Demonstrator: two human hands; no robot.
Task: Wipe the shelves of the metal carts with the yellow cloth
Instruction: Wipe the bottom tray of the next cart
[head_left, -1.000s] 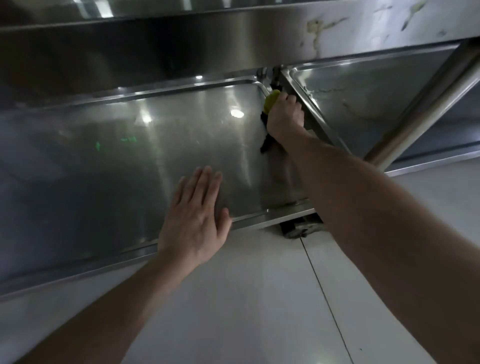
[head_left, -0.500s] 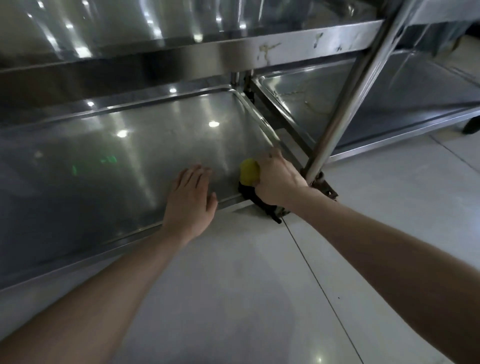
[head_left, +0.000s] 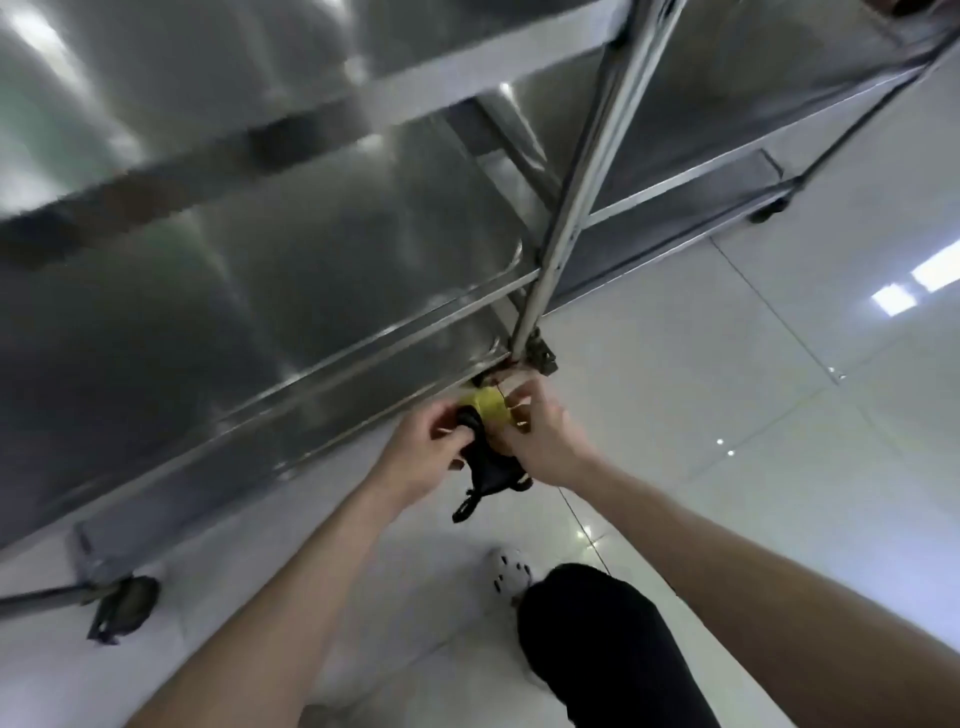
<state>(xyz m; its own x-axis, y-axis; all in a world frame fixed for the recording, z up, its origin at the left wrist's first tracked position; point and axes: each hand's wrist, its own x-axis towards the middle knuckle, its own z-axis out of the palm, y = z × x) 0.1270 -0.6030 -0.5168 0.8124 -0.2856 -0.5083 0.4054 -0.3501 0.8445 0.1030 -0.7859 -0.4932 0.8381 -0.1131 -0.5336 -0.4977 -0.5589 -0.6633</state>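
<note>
While both hands meet just in front of the lower shelf (head_left: 270, 291), near the foot of the corner post (head_left: 571, 197), the yellow cloth (head_left: 489, 411) is bunched between them, off the shelf.

Left hand (head_left: 428, 449): grip closed, fingers curled round a dark fabric piece (head_left: 485, 470) that hangs below the yellow part. A dark loop dangles from it above the floor (head_left: 727, 389).

Right hand (head_left: 543, 439): grip pinching the yellow cloth from the right, upper fingertips slightly spread.

Motion blur is heavy, so I cannot tell whether the dark piece belongs to the cloth or is a separate item.

Count:
- one yellow cloth
- two hands
- two metal carts side by side: the near one with the lower shelf at left, the second cart (head_left: 675, 208) at right
- two dark casters: one at lower left (head_left: 124, 605), one at far right (head_left: 768, 210)
- one white shoe (head_left: 511, 569)
- one knee in black trousers (head_left: 597, 649)
</note>
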